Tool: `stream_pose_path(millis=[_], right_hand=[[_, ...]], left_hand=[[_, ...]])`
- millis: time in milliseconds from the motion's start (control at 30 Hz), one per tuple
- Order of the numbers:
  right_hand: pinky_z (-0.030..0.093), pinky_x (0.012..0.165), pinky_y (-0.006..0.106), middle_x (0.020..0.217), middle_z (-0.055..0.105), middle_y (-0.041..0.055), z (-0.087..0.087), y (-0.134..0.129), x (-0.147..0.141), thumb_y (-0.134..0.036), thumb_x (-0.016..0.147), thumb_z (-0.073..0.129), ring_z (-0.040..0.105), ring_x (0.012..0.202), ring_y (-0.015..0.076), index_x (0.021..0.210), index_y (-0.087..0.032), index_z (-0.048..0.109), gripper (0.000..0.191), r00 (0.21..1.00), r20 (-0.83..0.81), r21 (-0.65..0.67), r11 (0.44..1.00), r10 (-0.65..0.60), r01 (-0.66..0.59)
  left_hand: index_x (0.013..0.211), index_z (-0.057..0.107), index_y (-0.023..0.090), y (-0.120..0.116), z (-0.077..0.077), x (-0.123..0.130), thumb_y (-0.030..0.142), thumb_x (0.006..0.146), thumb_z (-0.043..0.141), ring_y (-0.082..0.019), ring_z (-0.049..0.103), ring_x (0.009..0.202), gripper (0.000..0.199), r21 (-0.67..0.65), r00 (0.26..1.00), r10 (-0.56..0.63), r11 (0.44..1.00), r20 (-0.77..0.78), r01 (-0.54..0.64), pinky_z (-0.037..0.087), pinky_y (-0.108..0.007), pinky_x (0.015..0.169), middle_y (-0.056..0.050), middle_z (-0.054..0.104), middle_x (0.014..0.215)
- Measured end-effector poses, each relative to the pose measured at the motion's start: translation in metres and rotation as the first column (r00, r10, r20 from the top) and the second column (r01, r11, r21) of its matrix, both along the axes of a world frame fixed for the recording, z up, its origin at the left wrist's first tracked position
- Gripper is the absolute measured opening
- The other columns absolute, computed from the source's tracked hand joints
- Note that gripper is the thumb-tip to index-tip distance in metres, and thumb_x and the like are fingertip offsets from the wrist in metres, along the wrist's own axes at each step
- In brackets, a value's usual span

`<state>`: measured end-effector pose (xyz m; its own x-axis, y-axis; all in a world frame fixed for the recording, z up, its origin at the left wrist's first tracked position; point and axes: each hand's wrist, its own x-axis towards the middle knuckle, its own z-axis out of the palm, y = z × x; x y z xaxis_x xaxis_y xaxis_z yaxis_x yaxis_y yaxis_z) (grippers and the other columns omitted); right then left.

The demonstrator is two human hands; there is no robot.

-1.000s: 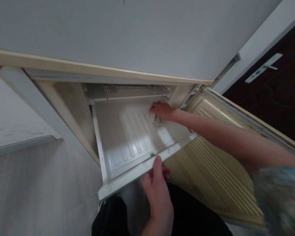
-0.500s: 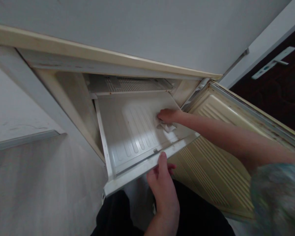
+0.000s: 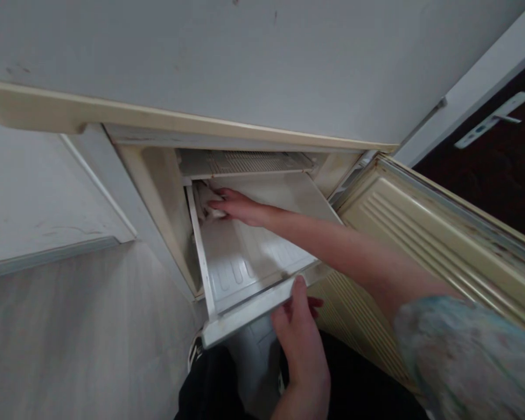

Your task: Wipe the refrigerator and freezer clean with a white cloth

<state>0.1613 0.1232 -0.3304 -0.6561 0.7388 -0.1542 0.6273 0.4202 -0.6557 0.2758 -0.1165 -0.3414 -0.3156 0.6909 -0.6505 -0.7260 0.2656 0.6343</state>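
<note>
A white freezer drawer [image 3: 262,248] with a ribbed bottom is pulled partway out of the fridge compartment. My left hand [image 3: 300,326] grips its front edge, thumb on top and fingers curled beneath. Inside, my right hand [image 3: 240,207] presses a crumpled whitish cloth [image 3: 207,204] into the far left corner of the drawer. The fingers of that hand are bent over the cloth, which touches the drawer's left wall. My right forearm crosses above the drawer and hides part of its floor.
The cream fridge door [image 3: 385,210] stands open on the right. Above the drawer sits a vented panel [image 3: 254,163] inside the compartment. A dark door with a metal handle [image 3: 494,119] is at the far right. My legs and shoes are just below the drawer.
My right hand has moved the cloth from the right side of the drawer to its far left corner. My left hand keeps its grip on the front edge. The view has shifted slightly.
</note>
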Motion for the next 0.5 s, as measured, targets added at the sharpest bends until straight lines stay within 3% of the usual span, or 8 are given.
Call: stream_pose_path(millis=[100,200,300,400,500], right_hand=[[0.054,0.102,0.022,0.151,0.059,0.0081,-0.016,0.014,-0.047,-0.022,0.108,0.046,0.062,0.130,0.0134,0.152,-0.016,0.045,0.045,0.988,-0.096,0.040,0.991,-0.121,0.125],[0.048,0.113,0.023,0.156,0.054,0.0037,-0.014,0.022,-0.055,-0.014,0.106,0.041,0.055,0.141,0.0120,0.154,-0.017,0.043,0.048,0.989,-0.095,0.085,0.989,-0.112,0.120],[0.053,0.102,0.018,0.149,0.060,0.0070,-0.003,0.007,-0.031,-0.011,0.097,0.057,0.061,0.131,0.0129,0.147,-0.013,0.046,0.051,0.995,-0.092,0.024,0.999,-0.024,0.026],[0.055,0.077,0.018,0.118,0.073,0.0045,0.005,-0.035,0.007,-0.004,0.082,0.072,0.069,0.102,0.0144,0.119,-0.014,0.059,0.041,0.992,-0.079,-0.190,0.975,0.103,-0.117],[0.049,0.066,0.017,0.083,0.069,-0.0036,0.010,-0.081,0.043,0.002,0.068,0.079,0.063,0.077,0.0109,0.088,-0.014,0.063,0.031,0.934,-0.079,-0.431,0.833,0.349,-0.348]], left_hand=[[0.061,0.068,0.014,-0.001,0.002,-0.002,0.067,0.078,0.074,-0.015,0.052,0.056,0.056,0.019,1.000,-0.030,0.999,-0.001,0.030,0.039,-0.027,0.057,-0.011,0.065,0.059],[0.063,0.067,0.014,-0.002,0.005,-0.005,0.065,0.080,0.073,-0.015,0.051,0.055,0.054,0.040,0.998,-0.064,0.997,0.004,0.064,0.038,-0.027,0.056,-0.010,0.065,0.059],[0.070,0.067,0.015,-0.002,0.005,-0.006,0.066,0.079,0.072,-0.015,0.050,0.054,0.052,0.038,0.998,-0.062,0.997,-0.014,0.062,0.037,-0.027,0.054,-0.007,0.064,0.059],[0.071,0.066,0.015,-0.002,-0.002,-0.004,0.069,0.077,0.071,-0.016,0.052,0.056,0.055,0.031,0.996,-0.061,0.998,-0.065,0.063,0.039,-0.028,0.056,-0.006,0.063,0.060],[0.074,0.068,0.015,-0.001,-0.010,-0.002,0.072,0.076,0.072,-0.016,0.053,0.058,0.057,0.019,0.994,-0.040,0.999,-0.097,0.042,0.040,-0.029,0.058,-0.005,0.061,0.057]])
